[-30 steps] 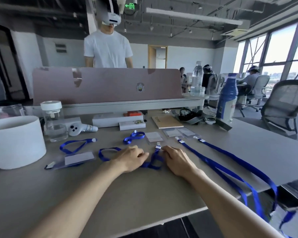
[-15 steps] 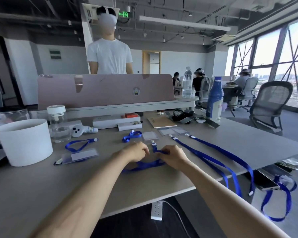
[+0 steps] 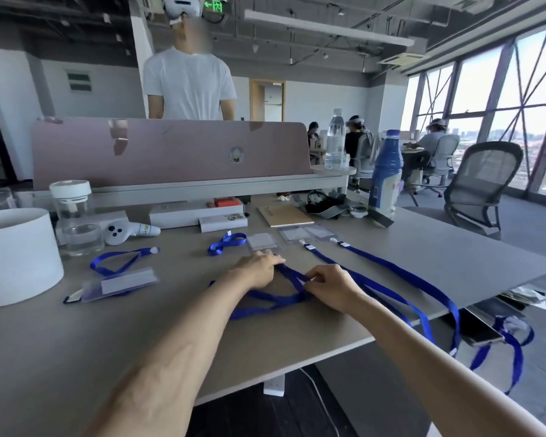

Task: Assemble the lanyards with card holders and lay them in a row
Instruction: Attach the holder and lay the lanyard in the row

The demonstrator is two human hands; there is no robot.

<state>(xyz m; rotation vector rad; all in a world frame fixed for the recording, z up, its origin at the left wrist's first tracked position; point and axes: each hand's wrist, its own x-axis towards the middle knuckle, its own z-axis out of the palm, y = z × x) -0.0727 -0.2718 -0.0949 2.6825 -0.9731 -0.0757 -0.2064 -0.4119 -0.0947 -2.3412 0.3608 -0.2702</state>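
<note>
Both hands, left [image 3: 259, 270] and right [image 3: 332, 287], pinch one blue lanyard [image 3: 281, 298].

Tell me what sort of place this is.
Probably an open-plan office: a desk partition, a mesh swivel chair, and people seated at other desks beside tall windows.

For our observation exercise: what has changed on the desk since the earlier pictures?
Left hand and right hand still pinch the lanyard; its loop swung from their left towards the near edge of the desk. The finished lanyard and loose card holders stayed put.
</note>
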